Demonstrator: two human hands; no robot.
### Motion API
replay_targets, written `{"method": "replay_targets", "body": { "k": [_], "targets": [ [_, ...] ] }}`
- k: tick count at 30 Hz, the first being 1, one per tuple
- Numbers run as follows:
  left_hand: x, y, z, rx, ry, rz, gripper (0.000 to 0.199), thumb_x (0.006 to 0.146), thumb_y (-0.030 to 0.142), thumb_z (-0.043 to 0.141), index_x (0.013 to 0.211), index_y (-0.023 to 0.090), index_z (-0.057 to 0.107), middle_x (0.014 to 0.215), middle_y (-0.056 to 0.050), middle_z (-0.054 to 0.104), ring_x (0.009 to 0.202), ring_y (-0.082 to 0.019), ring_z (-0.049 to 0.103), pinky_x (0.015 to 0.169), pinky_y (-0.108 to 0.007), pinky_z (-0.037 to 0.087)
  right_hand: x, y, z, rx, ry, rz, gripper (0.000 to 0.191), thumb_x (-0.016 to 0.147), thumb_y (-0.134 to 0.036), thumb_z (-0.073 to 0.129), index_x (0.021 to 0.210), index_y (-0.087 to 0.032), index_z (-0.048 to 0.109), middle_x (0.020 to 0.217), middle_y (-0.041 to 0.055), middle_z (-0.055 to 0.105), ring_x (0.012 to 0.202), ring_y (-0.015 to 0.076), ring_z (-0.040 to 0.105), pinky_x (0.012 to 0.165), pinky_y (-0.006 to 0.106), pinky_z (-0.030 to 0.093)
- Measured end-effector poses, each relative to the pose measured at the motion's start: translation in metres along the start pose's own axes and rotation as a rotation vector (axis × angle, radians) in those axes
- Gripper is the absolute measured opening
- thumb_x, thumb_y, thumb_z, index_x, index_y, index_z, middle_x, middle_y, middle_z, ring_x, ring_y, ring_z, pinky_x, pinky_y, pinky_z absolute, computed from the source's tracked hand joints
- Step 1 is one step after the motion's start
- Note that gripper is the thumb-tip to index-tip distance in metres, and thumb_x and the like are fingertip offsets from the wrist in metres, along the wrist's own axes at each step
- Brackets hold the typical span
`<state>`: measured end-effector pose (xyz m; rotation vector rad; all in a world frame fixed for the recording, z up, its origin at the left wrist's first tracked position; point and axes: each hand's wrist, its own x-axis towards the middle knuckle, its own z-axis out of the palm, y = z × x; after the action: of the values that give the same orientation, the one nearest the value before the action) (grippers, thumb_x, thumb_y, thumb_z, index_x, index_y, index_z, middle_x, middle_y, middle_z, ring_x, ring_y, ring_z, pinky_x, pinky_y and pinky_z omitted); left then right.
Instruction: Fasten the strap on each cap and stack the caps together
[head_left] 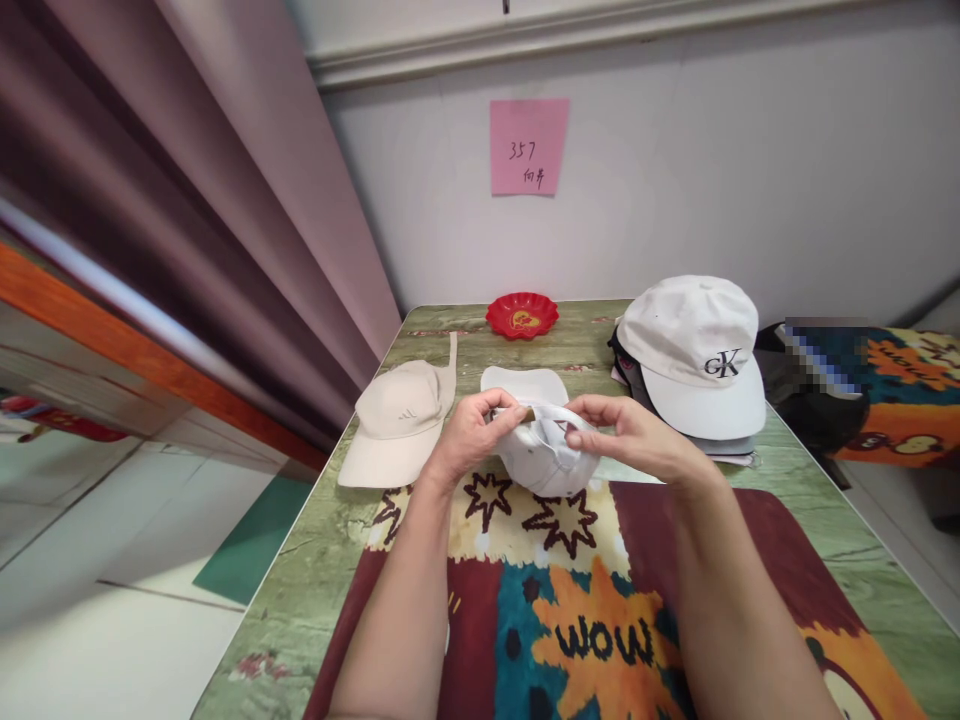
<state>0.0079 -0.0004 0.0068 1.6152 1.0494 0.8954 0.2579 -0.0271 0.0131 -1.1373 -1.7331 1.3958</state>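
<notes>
A white baseball cap [551, 465] is between my hands above the edge of a patterned mat, its brim pointing away from me and its back strap towards me. My left hand [480, 425] pinches the strap near a small brass-coloured buckle. On the other side, my right hand [626, 430] grips the cap's rim and strap between thumb and fingers. To the left lies a beige cap [401, 410] with a small stripe logo, its strap sticking up at the back. A white cap with black letters [694, 345] tops a stack of caps on the right.
A red scalloped dish [523, 316] stands at the table's far edge by the wall. The colourful mat [517, 600] covers the near part of the green table [277, 610]. A pink note [529, 147] is on the wall. Curtains hang at left; another patterned surface [911, 390] is at right.
</notes>
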Motion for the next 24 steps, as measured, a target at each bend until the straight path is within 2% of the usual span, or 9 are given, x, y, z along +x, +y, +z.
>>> {"method": "replay_targets", "body": {
  "k": [3,5,8,13,15,18,20,22,24],
  "targets": [
    [-0.002,-0.003,-0.015,0.019,-0.014,-0.023,0.037,0.086,0.053,0.068,0.086,0.017,0.07,0.086,-0.003,0.068,0.081,-0.016,0.06,0.076,-0.027,0.046,-0.007,0.009,-0.017,-0.107,-0.078,0.053,0.05,0.07,-0.05,0.087,0.109,-0.02,0.076,0.107,0.0065,0.076,0.103,0.0276,0.067,0.093,0.037,0.049],
    [-0.004,-0.005,-0.025,0.061,-0.076,-0.06,0.035,0.078,0.05,0.078,0.093,0.018,0.074,0.096,-0.004,0.071,0.091,-0.019,0.063,0.083,-0.029,0.048,-0.01,0.015,-0.024,-0.145,-0.101,0.105,0.043,0.07,-0.051,0.086,0.099,-0.02,0.079,0.101,0.0059,0.077,0.099,0.0279,0.068,0.093,0.038,0.049],
    [-0.006,-0.008,-0.032,0.121,-0.219,-0.133,0.052,0.063,0.041,0.09,0.109,0.021,0.075,0.11,-0.005,0.073,0.104,-0.025,0.065,0.09,-0.033,0.049,-0.009,0.021,-0.026,-0.153,-0.118,0.107,0.036,0.073,-0.053,0.082,0.088,-0.02,0.079,0.093,0.0043,0.078,0.092,0.0266,0.069,0.09,0.037,0.05],
    [-0.005,-0.014,-0.035,0.096,-0.312,-0.08,0.029,0.07,0.029,0.084,0.096,0.018,0.079,0.116,-0.009,0.074,0.113,-0.027,0.065,0.098,-0.034,0.048,-0.003,0.04,-0.025,-0.282,-0.02,0.096,0.052,0.061,-0.041,0.09,0.11,-0.028,0.08,0.115,0.0043,0.077,0.112,0.0329,0.068,0.102,0.043,0.048],
    [-0.005,-0.014,-0.035,0.064,-0.292,-0.089,0.026,0.072,0.028,0.083,0.096,0.018,0.079,0.115,-0.009,0.075,0.11,-0.026,0.067,0.097,-0.033,0.049,0.001,0.048,-0.025,-0.439,0.046,0.138,0.05,0.056,-0.031,0.091,0.105,-0.033,0.082,0.123,0.0036,0.075,0.118,0.0355,0.066,0.107,0.048,0.045],
    [-0.008,-0.007,-0.033,-0.028,-0.192,-0.089,0.026,0.075,0.034,0.083,0.094,0.017,0.078,0.102,-0.007,0.076,0.094,-0.021,0.069,0.085,-0.03,0.053,0.004,0.045,-0.023,-0.528,0.091,0.097,0.022,0.063,-0.029,0.087,0.085,-0.033,0.083,0.13,0.003,0.071,0.123,0.0359,0.064,0.111,0.051,0.041],
    [-0.013,0.003,-0.028,-0.144,-0.076,-0.055,0.027,0.076,0.037,0.084,0.091,0.017,0.076,0.087,-0.004,0.074,0.078,-0.017,0.067,0.073,-0.026,0.053,0.002,0.032,-0.02,-0.388,0.099,-0.028,0.012,0.074,-0.037,0.081,0.084,-0.03,0.082,0.132,0.0045,0.07,0.125,0.0345,0.062,0.111,0.049,0.042],
    [-0.019,0.015,-0.022,-0.298,0.058,0.002,0.032,0.073,0.041,0.087,0.092,0.018,0.074,0.078,-0.001,0.071,0.068,-0.014,0.064,0.064,-0.025,0.052,-0.004,0.014,-0.013,-0.145,0.148,-0.126,0.024,0.082,-0.046,0.075,0.096,-0.028,0.081,0.128,0.0073,0.072,0.123,0.0335,0.063,0.106,0.048,0.048],
    [-0.022,0.026,-0.016,-0.466,0.167,0.058,0.043,0.071,0.049,0.086,0.099,0.019,0.074,0.079,-0.003,0.073,0.072,-0.018,0.068,0.065,-0.028,0.055,-0.009,-0.002,-0.005,0.121,0.271,-0.14,0.036,0.082,-0.052,0.074,0.108,-0.027,0.077,0.115,0.0081,0.076,0.112,0.033,0.068,0.093,0.046,0.054]
  ]
}}
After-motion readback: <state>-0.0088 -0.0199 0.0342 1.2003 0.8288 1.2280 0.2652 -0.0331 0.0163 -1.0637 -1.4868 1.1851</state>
